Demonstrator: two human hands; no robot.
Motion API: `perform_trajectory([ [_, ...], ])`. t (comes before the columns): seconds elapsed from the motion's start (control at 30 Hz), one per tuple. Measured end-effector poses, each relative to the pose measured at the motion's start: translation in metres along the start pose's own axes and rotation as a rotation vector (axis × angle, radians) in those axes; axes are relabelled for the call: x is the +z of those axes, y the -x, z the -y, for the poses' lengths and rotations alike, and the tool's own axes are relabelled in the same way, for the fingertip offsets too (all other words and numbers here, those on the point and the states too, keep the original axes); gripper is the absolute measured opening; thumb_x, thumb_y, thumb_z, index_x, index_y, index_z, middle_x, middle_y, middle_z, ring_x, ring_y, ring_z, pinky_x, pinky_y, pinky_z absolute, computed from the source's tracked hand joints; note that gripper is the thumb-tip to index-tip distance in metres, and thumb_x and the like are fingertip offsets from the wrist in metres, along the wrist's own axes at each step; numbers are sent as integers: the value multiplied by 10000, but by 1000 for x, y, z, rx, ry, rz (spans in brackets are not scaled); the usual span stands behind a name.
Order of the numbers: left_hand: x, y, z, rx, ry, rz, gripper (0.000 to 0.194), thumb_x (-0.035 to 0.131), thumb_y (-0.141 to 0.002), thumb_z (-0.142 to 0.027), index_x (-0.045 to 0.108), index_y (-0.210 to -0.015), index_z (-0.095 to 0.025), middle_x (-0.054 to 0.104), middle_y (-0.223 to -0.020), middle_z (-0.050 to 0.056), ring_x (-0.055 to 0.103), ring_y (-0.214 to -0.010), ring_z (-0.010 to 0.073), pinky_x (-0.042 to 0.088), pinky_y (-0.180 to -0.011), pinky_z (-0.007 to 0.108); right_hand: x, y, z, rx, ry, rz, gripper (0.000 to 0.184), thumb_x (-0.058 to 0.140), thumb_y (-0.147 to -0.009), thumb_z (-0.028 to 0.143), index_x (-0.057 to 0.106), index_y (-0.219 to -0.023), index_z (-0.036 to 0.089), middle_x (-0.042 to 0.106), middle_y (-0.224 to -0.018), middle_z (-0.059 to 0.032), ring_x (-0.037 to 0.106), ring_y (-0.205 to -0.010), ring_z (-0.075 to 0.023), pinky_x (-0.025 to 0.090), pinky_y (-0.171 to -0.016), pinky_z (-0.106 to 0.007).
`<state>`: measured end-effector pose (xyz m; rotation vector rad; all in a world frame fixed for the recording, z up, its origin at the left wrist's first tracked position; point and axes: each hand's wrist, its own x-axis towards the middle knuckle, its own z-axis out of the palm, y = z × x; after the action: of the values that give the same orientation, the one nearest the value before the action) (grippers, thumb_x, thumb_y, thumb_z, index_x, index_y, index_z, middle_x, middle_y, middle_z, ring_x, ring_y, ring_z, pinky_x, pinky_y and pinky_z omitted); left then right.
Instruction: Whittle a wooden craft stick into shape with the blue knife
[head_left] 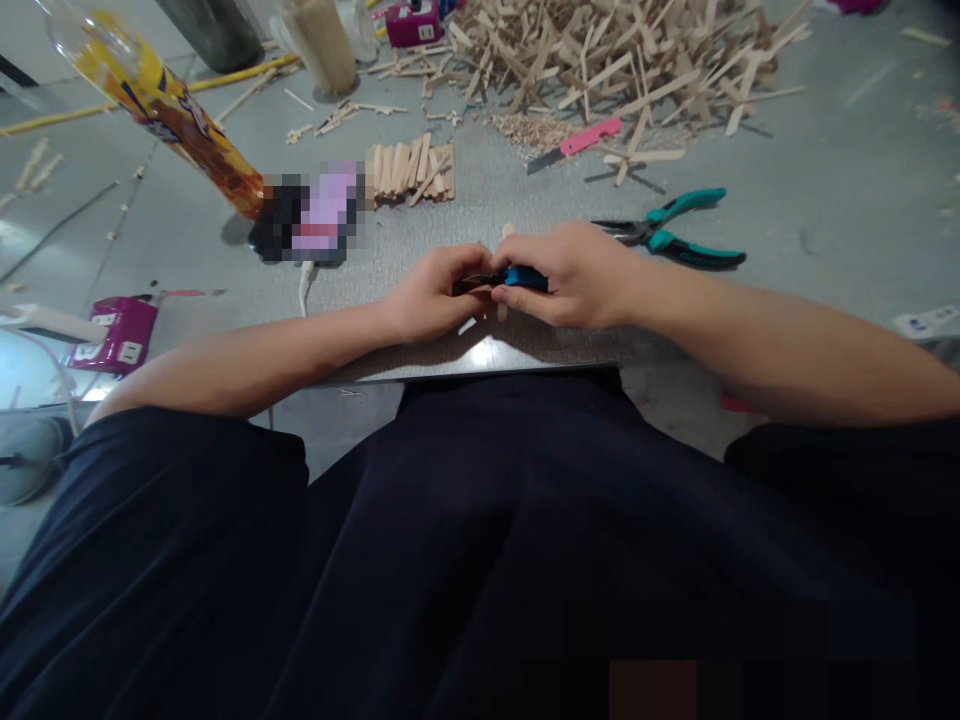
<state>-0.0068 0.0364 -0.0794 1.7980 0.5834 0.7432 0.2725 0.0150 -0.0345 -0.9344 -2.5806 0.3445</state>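
My right hand [570, 275] is closed round a tool with a blue handle [527, 277]; its exact kind is partly covered by the fingers. The tool's narrow dark front part [474, 285] lies between the thumb and fingers of my left hand [435, 292], which is closed too. Where the fingertips of both hands meet, a pale wooden stick [508, 230] crosses behind them, with its ends showing above and below. Both hands are just over the near edge of a grey metallic board [480, 355]. Green-handled needle-nose pliers [664, 232] lie beyond my right wrist.
A pile of wooden sticks [600, 50] spreads at the back. Nearer are a pink-handled saw [589, 137], sawdust [529, 130] and a row of short stick pieces [409, 170]. To the left stand a blurred phone [326, 205], its white cable [304, 290] and a tilted bottle [180, 120].
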Motion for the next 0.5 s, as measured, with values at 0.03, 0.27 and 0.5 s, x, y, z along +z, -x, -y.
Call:
perform_trajectory([
  [0.03,0,0,-1,-19,7,-1,219,997,-1004,-270,786,-1056,-241,854,-937,33,838,-872,217,736,-868,374,0,0,0,-4,0,-1,364,746,-1192,556,871,-1373,266,811,-921,-65,651,-801,-258,340,-782,-381],
  [0.27,-1,-1,2,30,-14,0,202,993,-979,-277,806,-1047,-246,847,-915,26,819,-840,204,699,-823,350,3,1,0,8,3,-15,380,752,-1178,563,876,-1373,262,752,-844,-49,606,-763,-253,325,-791,-390],
  [0.5,-2,0,1,32,-73,3,166,963,-998,-251,814,-1070,-238,876,-960,47,840,-893,223,689,-826,356,2,0,1,3,28,-3,405,760,-1173,547,896,-1422,257,759,-833,-51,604,-757,-250,313,-782,-388],
])
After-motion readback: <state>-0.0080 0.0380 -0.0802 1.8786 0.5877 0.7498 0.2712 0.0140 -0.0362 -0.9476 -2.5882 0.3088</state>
